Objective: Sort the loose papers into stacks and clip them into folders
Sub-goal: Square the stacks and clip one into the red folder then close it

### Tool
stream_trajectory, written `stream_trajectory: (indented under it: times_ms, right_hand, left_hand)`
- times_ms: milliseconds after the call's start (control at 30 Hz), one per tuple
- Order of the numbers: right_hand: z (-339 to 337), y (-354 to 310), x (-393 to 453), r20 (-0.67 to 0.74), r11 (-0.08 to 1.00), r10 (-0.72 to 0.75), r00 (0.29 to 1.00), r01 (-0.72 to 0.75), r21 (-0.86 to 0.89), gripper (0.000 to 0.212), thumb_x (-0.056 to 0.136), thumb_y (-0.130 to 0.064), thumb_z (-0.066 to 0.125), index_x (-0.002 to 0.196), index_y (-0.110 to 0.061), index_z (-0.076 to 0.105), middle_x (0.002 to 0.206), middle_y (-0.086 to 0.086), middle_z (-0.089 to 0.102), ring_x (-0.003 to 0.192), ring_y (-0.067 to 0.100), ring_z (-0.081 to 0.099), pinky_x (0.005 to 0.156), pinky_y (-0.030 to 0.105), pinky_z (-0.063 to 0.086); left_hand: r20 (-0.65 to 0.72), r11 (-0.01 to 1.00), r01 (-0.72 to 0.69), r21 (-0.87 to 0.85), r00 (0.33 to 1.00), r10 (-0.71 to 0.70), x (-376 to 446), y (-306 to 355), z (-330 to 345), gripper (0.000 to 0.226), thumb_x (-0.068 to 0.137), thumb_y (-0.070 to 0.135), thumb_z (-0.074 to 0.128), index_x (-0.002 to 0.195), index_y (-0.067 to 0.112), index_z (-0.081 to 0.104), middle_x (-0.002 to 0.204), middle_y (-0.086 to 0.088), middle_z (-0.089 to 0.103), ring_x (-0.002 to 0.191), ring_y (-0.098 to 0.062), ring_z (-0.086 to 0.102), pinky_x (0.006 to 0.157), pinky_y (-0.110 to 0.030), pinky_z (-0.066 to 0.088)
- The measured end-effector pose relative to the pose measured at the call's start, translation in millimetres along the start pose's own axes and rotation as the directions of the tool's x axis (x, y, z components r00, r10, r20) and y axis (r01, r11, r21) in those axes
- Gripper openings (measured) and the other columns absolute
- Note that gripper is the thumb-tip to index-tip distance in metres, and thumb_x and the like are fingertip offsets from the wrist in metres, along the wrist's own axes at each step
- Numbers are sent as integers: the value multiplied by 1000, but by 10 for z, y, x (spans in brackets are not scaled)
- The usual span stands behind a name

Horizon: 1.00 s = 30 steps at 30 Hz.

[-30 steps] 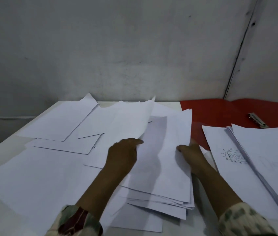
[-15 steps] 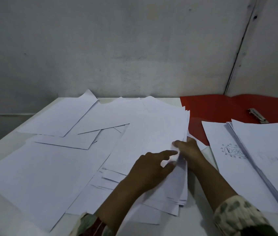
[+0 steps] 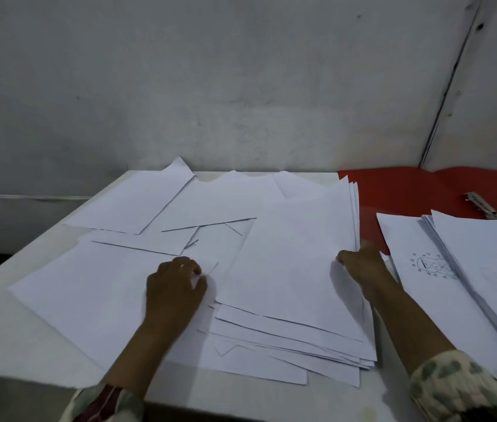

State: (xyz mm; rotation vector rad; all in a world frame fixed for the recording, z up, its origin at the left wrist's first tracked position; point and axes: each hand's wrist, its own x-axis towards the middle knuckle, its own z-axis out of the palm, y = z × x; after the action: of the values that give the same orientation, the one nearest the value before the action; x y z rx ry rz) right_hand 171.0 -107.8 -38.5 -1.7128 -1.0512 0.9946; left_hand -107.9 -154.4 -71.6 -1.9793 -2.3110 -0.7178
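Note:
A rough stack of white sheets (image 3: 290, 269) lies in the middle of the table, its lower edges fanned out. My right hand (image 3: 363, 264) grips the stack's right edge, thumb on top. My left hand (image 3: 175, 284) rests to the left of the stack with curled fingers on a loose sheet (image 3: 89, 287); I cannot tell whether it pinches the paper. More loose sheets (image 3: 137, 202) lie spread at the back left. An open red folder (image 3: 399, 190) with a metal clip (image 3: 480, 205) lies at the back right.
A second stack of papers (image 3: 484, 269), its lower sheet bearing a small drawing, lies at the right, partly over the red folder. A grey wall stands right behind the white table (image 3: 3, 336). The table's left edge drops off beside the loose sheets.
My left hand has moved from the stack's right edge, beside my right hand, across to the left side of the stack. The right hand stays on the right edge.

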Motion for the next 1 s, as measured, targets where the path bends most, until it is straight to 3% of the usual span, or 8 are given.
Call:
stream_trajectory:
  times_ms: [167, 300, 567, 733, 800, 867, 900, 1000]
  right_hand:
    - [-36, 24, 46, -101, 1000, 1, 995, 1, 23, 47, 86, 1, 48, 133, -3, 43, 126, 15, 55, 95, 26, 50, 80, 32, 42]
    - [-38, 51, 96, -189, 999, -10, 982, 18, 40, 54, 85, 3, 49, 137, -9, 41, 133, 12, 53, 117, 35, 51, 96, 40, 44]
    - [47, 87, 250, -231, 992, 4, 973, 26, 126, 56, 84, 6, 46, 137, -10, 42, 132, 11, 54, 117, 31, 52, 85, 27, 38]
    - [62, 51, 322, -205, 990, 26, 978, 3, 142, 59, 86, 8, 46, 140, -12, 37, 136, 9, 50, 122, 31, 48, 85, 25, 35]
    - [60, 25, 351, -200, 991, 33, 979, -6, 131, 56, 87, 7, 47, 139, -10, 37, 137, 10, 49, 123, 32, 47, 86, 26, 35]
    - [59, 7, 393, -191, 992, 38, 981, -13, 127, 55, 87, 7, 48, 139, -10, 38, 137, 11, 49, 124, 32, 47, 87, 26, 35]
    - [59, -2, 407, -188, 992, 43, 981, -19, 126, 55, 87, 7, 48, 138, -9, 38, 137, 12, 49, 124, 32, 46, 87, 27, 35]
    - [57, -40, 408, -173, 992, 74, 982, -55, 115, 47, 88, 7, 46, 134, -3, 40, 134, 14, 50, 121, 33, 48, 85, 27, 36]
  left_hand:
    - [7, 996, -9, 88, 1000, 8, 330, -117, 7, 27, 92, 28, 49, 115, 19, 60, 127, 0, 56, 118, -25, 48, 94, -35, 35]
    - [97, 981, -91, 169, 992, 76, 653, -23, 125, 33, 95, 28, 42, 125, 27, 55, 145, -2, 39, 135, -23, 32, 105, -38, 27]
    - [297, 944, -104, 313, 955, 7, 1125, 105, 320, 45, 98, 28, 25, 143, 29, 29, 158, -5, -4, 145, -26, 2, 115, -46, 12]
    - [236, 913, -124, 388, 971, 32, 1300, 72, 389, 41, 96, 19, 32, 135, 16, 43, 146, -5, 36, 138, -19, 29, 110, -45, 22]
    - [86, 899, -216, 381, 976, 198, 1370, 67, 386, 25, 76, 9, 66, 101, 5, 66, 103, -12, 66, 97, -23, 64, 86, -42, 45]
    - [-3, 865, -283, 415, 950, 312, 1430, 39, 348, 28, 38, -7, 84, 53, 4, 63, 49, -9, 58, 39, -22, 57, 48, -25, 39]
    - [-24, 884, -267, 383, 954, 299, 1454, 32, 312, 27, 38, -10, 83, 48, 4, 62, 43, -9, 55, 33, -22, 53, 45, -21, 34]
    - [-25, 966, -196, 170, 979, 203, 1452, 158, 203, 14, 77, -3, 60, 82, 1, 72, 79, -17, 71, 67, -33, 67, 61, -30, 47]
